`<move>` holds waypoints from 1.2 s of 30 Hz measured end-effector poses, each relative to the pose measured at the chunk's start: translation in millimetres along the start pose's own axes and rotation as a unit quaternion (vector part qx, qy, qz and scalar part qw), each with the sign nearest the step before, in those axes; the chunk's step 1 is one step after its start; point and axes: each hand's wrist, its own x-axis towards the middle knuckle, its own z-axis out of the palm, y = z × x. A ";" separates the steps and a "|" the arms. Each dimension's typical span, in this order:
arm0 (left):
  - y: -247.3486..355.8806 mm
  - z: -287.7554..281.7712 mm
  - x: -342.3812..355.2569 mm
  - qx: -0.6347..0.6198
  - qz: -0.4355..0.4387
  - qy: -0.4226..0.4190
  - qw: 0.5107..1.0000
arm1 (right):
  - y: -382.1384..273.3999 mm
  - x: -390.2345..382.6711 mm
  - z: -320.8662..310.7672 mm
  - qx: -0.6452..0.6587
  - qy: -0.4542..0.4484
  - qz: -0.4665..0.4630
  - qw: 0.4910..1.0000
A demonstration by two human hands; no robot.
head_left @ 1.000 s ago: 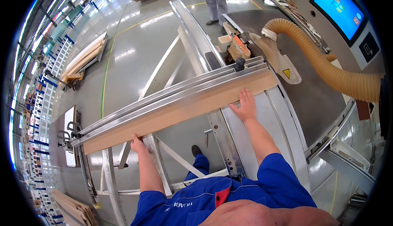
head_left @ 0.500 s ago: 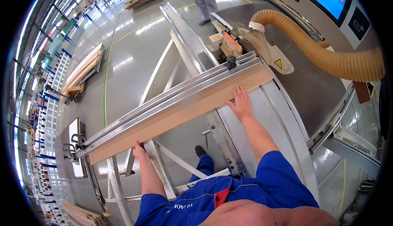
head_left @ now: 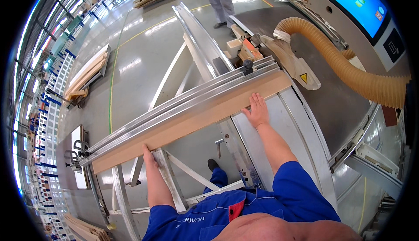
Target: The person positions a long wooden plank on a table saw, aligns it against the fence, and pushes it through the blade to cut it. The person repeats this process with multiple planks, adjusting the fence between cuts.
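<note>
A long, narrow light-brown board [head_left: 196,118] lies slantwise along a metal fence [head_left: 174,108] with a scale strip. My right hand [head_left: 257,111] rests on the board's near edge toward its right end, fingers stretched out flat. My left hand [head_left: 149,155] holds the near edge left of the middle; one digit shows at the edge, and the other fingers are mostly hidden. Under the board's right part is a grey sliding table [head_left: 266,127]. Beyond its right end stands a pale saw guard [head_left: 290,60] with a yellow warning triangle.
A ribbed tan hose [head_left: 338,51] runs from the guard past a screen panel [head_left: 358,5]. A black knob [head_left: 247,65] sits on the fence. White frame bars [head_left: 168,180] are below me. Another person [head_left: 218,1] stands beyond the machine. Board stacks [head_left: 89,73] lie left.
The saw guard, hose and screen have shifted right and down in view. My hands stay on the board, which keeps nearly the same place before me.
</note>
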 end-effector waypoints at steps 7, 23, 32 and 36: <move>-3.9 -0.7 0.8 0.061 0.034 -0.010 0.998 | -3.1 -1.2 -3.2 0.019 0.004 0.005 1.000; 3.5 4.3 -32.1 0.261 0.111 0.080 0.956 | -4.7 -0.8 1.4 -0.014 0.021 0.000 1.000; 18.4 3.9 -58.5 0.229 0.118 0.055 0.965 | -2.0 -0.1 7.1 -0.028 0.049 -0.018 0.998; 17.5 1.1 -56.5 0.255 0.095 0.059 0.960 | -2.6 -1.7 5.2 -0.026 0.069 -0.043 0.996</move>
